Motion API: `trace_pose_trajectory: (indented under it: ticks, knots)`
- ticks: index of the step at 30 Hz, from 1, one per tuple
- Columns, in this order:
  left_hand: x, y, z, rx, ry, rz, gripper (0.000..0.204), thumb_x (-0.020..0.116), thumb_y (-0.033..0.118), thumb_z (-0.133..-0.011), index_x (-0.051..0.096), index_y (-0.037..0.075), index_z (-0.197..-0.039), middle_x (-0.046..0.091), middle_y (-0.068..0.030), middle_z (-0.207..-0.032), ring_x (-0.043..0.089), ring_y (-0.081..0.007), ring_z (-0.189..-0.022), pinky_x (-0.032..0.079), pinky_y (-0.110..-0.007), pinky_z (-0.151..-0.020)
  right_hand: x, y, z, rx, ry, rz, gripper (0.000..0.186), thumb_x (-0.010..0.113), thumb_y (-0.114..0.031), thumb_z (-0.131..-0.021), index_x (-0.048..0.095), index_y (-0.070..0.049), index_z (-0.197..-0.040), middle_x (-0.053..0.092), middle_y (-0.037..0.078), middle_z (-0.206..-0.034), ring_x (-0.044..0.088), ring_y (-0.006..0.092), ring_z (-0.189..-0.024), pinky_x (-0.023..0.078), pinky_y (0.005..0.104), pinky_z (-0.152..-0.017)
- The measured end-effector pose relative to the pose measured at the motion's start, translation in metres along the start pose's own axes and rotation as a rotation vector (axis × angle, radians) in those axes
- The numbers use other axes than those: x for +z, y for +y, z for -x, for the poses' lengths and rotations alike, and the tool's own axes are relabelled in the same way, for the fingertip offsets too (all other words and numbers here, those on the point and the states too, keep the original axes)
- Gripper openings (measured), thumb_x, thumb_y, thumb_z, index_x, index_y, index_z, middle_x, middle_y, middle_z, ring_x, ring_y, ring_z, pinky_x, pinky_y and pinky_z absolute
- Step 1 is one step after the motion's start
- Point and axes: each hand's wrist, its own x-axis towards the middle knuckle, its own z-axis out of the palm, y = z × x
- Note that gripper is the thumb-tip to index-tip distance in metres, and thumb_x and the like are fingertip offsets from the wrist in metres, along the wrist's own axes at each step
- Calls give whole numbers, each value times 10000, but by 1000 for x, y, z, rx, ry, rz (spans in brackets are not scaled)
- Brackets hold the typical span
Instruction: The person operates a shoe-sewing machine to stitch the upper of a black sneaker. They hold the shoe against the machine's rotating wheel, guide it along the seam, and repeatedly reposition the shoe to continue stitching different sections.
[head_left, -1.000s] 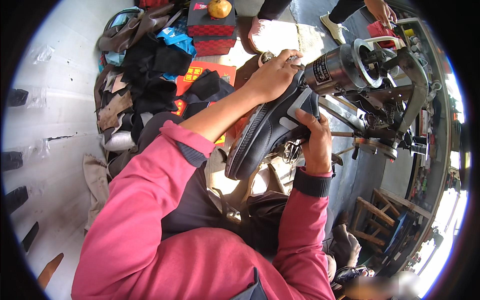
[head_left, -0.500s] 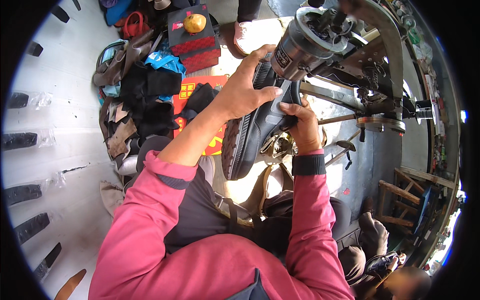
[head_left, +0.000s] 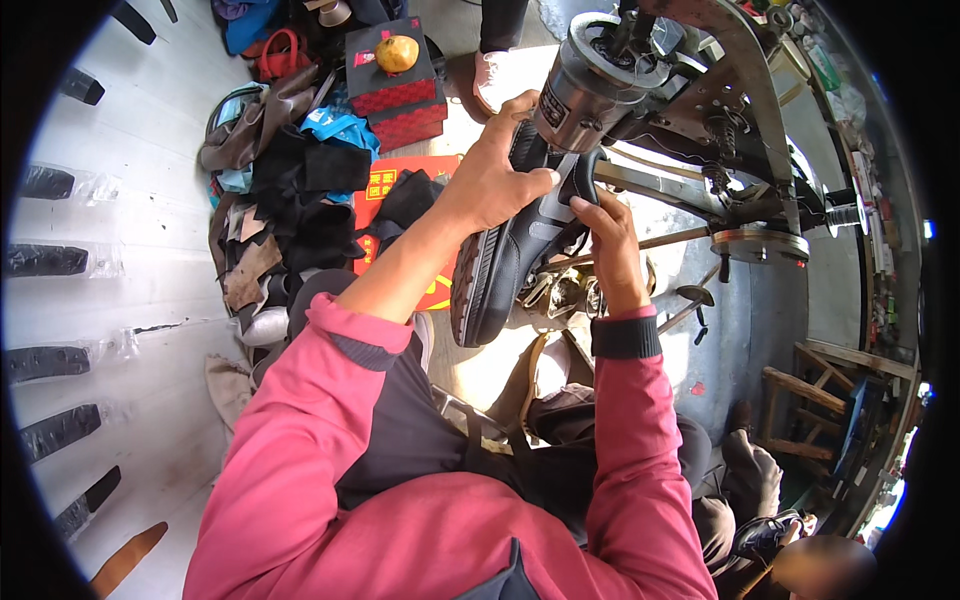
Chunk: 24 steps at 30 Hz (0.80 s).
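A black shoe [head_left: 500,280] with grey trim and a ridged sole hangs lengthwise below the metal head [head_left: 580,90] of a shoe sewing machine, its upper end tucked under the cylinder. My left hand [head_left: 492,180] grips the shoe's upper left part, fingertips beside the cylinder and thumb across the upper. My right hand [head_left: 610,240] holds the right side, thumb on the shoe near its padded opening, other fingers partly hidden behind it. Where the shoe meets the machine is too hidden to make out.
Black and brown leather scraps [head_left: 310,170] and cloth lie left, beside red-and-black boxes [head_left: 390,95] with a yellow fruit [head_left: 397,54] and a red flat box [head_left: 430,165]. The machine's handwheel [head_left: 760,247] and a wooden stool [head_left: 805,385] are right. Other people's feet show above [head_left: 495,78] and lower right.
The shoe has shifted further under the machine head. My left hand's thumb has come across the upper, and my right thumb sits higher. The whole view has shifted with my head.
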Motion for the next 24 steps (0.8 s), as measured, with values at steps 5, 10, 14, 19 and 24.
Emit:
trace_pose_trajectory:
  ticks: [5,10,14,19,24]
  knots:
    - [-1,0,-3,-6,-36,82,892,778,259,-791,395,71,-1574,529,-139,-1524,456,-269,-1447,282,-356,-1241,-86,-27,56,21,178,615,324,714,-203,-988,754,31,-1208,775,88,-953,677,124,-825,543,281,-753]
    - [-2,1,-2,-49,-44,136,898,783,282,-792,397,85,-1579,526,-126,-1532,444,-255,-1461,262,-359,-1252,-199,-27,93,83,705,1224,562,815,-426,-894,647,8,-1211,759,167,-933,741,300,-821,574,402,-767]
    - [-3,4,-1,-43,-48,137,898,784,274,-800,389,85,-1584,521,-121,-1537,440,-251,-1465,262,-361,-1253,-233,9,62,222,555,1025,532,774,-447,-925,639,30,-1117,725,188,-886,716,326,-775,564,442,-761]
    - [-2,6,0,-94,-45,123,893,783,272,-820,375,70,-1588,506,-124,-1543,445,-252,-1454,272,-358,-1244,-225,4,63,207,504,878,386,644,-381,-1045,628,2,-1007,595,69,-686,567,157,-494,457,318,-482]
    - [-4,12,0,-186,-64,168,935,800,239,-780,358,70,-1586,498,-152,-1562,425,-267,-1492,267,-353,-1249,-198,-37,76,-102,470,785,324,643,-353,-1067,663,-38,-992,561,-3,-680,496,72,-523,397,275,-474]
